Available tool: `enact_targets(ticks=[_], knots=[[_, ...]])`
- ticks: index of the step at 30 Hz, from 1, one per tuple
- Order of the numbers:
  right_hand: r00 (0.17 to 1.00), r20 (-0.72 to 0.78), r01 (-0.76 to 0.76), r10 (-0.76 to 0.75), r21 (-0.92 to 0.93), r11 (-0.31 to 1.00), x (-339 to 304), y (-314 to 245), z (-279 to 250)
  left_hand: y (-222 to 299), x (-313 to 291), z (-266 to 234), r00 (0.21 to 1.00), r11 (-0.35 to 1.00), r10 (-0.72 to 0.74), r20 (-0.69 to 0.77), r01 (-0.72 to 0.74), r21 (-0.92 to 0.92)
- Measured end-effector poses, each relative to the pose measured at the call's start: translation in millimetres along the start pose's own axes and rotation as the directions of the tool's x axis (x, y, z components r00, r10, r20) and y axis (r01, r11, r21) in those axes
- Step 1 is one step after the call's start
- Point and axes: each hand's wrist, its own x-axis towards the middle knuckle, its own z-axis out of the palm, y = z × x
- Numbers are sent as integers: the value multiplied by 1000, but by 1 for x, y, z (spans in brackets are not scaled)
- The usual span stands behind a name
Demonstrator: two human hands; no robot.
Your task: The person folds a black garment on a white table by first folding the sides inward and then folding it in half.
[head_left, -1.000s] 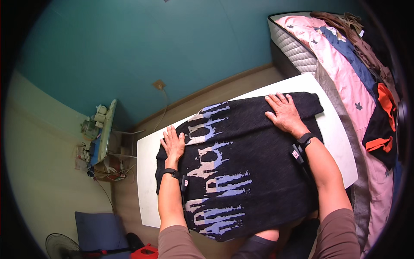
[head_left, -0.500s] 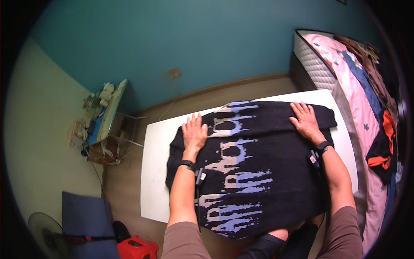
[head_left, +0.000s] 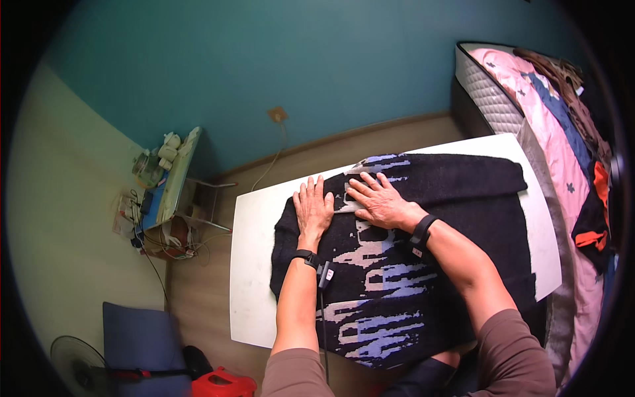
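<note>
A black knitted sweater (head_left: 463, 264) with a jagged beige and blue pattern lies spread over a white table (head_left: 251, 264), its lower end hanging past the near edge. My left hand (head_left: 313, 210) rests flat on the sweater near its far left part, fingers stretched out. Just right of it, my right hand (head_left: 382, 202) lies flat on the patterned band with its fingers spread. Neither hand grips the cloth. Each wrist wears a black band with a small device.
A bed (head_left: 549, 139) with pink bedding and heaped clothes stands along the right. At the left are a small cluttered desk (head_left: 175, 175), a dark blue chair (head_left: 142, 337), a fan (head_left: 76, 364) and a red stool (head_left: 223, 384). A cord hangs from the wall socket (head_left: 278, 114).
My right hand has moved left across the sweater, from its far right part to beside my left hand. My left hand stays flat on the cloth. The view has shifted slightly.
</note>
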Motion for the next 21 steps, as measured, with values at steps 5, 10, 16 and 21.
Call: enact_targets(ticks=[5,10,16,21], knots=[[995,43,-83,86,-79,993,-44,47,-27,-4,-2,-2,1000,1000,-15,14,15,-11],[832,71,-536,550,-149,831,-163,143,-85,-4,-3,1,1000,1000,-4,-30,4,-19],[510,10,-859,860,-50,509,-264,190,-116,-4,-2,-1,1000,1000,-29,3,29,0],[728,-93,-674,679,-273,686,-217,175,-102,-1,1,-3,1000,1000,-21,20,21,-14]])
